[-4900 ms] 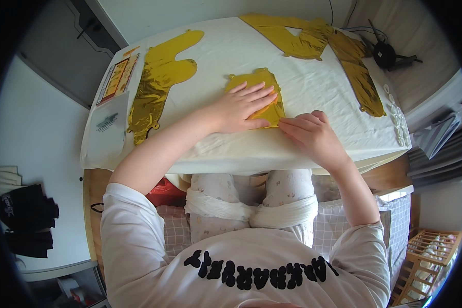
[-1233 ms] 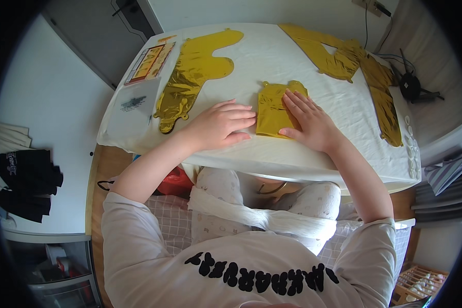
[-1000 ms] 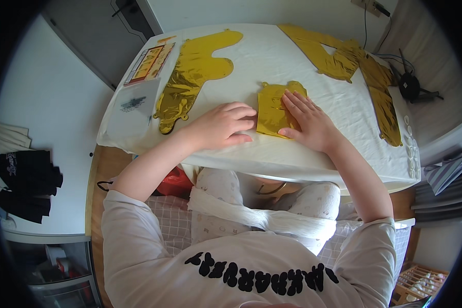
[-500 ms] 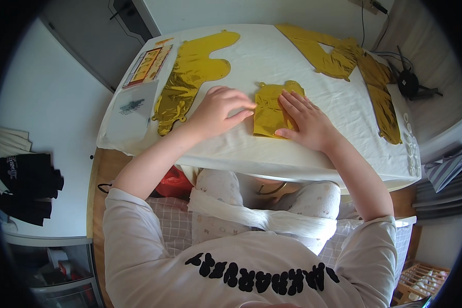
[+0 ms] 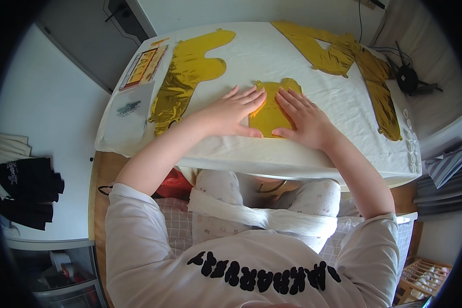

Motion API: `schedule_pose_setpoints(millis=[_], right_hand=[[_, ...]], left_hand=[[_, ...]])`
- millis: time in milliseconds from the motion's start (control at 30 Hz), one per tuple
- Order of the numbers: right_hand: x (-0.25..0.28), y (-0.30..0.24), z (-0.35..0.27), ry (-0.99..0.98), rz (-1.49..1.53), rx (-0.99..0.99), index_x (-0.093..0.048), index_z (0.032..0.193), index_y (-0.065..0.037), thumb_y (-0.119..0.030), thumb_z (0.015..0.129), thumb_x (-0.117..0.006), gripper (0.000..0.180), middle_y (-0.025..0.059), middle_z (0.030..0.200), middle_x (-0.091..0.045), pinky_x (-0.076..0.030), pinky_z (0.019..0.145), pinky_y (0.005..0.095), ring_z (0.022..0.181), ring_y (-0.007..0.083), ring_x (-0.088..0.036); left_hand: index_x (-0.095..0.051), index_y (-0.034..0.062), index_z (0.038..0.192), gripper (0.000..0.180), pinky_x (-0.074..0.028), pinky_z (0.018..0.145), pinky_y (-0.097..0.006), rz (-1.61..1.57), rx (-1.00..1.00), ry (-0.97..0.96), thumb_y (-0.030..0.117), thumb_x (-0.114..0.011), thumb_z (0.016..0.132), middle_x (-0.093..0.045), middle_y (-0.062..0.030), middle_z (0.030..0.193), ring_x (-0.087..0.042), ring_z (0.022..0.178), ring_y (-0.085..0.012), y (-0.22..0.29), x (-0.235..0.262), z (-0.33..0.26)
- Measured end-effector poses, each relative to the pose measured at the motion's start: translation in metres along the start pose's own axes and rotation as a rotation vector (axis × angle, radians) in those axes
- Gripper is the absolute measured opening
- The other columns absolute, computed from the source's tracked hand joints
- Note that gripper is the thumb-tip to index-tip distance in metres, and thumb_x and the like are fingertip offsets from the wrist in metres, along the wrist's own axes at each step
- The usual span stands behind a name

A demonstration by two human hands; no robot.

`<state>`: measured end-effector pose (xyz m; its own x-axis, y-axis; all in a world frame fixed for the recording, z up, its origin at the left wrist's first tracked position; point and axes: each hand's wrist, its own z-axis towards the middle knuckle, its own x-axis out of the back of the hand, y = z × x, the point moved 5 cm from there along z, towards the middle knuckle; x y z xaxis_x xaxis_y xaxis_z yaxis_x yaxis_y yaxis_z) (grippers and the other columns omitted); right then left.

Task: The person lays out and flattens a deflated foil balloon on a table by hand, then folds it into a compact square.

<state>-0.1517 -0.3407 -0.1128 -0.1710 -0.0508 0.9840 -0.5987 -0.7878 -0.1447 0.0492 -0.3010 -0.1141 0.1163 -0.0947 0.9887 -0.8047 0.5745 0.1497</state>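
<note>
A folded gold foil balloon (image 5: pixel 270 115) lies flat on the white-covered table (image 5: pixel 200 149) in front of me. My left hand (image 5: pixel 236 112) rests palm down along its left edge, fingers stretched out and pointing away. Across its right side lies my right hand (image 5: pixel 305 119), also flat with the fingers extended. The two thumbs point toward each other near the balloon's front edge. Parts of the foil's left and right sides are hidden under the hands. Small rounded tabs show at its far edge.
Another flat gold foil balloon (image 5: pixel 195 66) lies to the left, beside a clear plastic bag (image 5: pixel 128 110) and a printed packet (image 5: pixel 145 66). More gold foil (image 5: pixel 339 54) stretches along the far right. A black router-like device (image 5: pixel 408 81) and white rings (image 5: pixel 409 136) sit at the right edge.
My left hand, earlier raised with bent fingers at the balloon's left edge, has come down flat onto it. The foil looks smoother. My right hand stays in nearly the same place.
</note>
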Motion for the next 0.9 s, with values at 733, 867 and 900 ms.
schedule_pose_setpoints(millis=[733,867,900], right_hand=[[0.003,-0.015,-0.022,-0.042,0.006,0.028,-0.029,0.159,-0.002,-0.073,0.094,-0.048,0.098,0.0169,0.167,-0.026,-0.017,0.128,0.0440,0.156,0.0329,-0.020],[-0.001,-0.032,-0.048,-0.077,-0.027,0.035,-0.028,0.159,0.000,-0.074,0.094,-0.047,0.101,0.0180,0.166,-0.027,-0.017,0.128,0.0440,0.156,0.0329,-0.021],[-0.002,-0.036,-0.056,-0.068,-0.030,0.052,-0.027,0.159,0.001,-0.075,0.093,-0.046,0.102,0.0187,0.166,-0.027,-0.018,0.128,0.0445,0.156,0.0334,-0.021]], left_hand=[[-0.031,0.0031,0.159,0.090,-0.019,0.126,-0.053,-0.002,-0.075,0.056,0.059,-0.059,0.095,-0.029,-0.0150,0.166,-0.024,0.155,-0.0294,0.074,-0.012,-0.054],[-0.055,0.0121,0.144,0.058,-0.032,0.121,-0.048,0.304,-0.245,0.284,0.041,-0.066,0.095,-0.048,-0.0084,0.155,-0.041,0.147,-0.0233,0.098,-0.015,-0.067],[-0.062,0.0153,0.137,0.046,-0.039,0.118,-0.046,0.394,-0.340,0.431,0.034,-0.067,0.096,-0.055,-0.0051,0.150,-0.048,0.143,-0.0205,0.106,-0.015,-0.071]])
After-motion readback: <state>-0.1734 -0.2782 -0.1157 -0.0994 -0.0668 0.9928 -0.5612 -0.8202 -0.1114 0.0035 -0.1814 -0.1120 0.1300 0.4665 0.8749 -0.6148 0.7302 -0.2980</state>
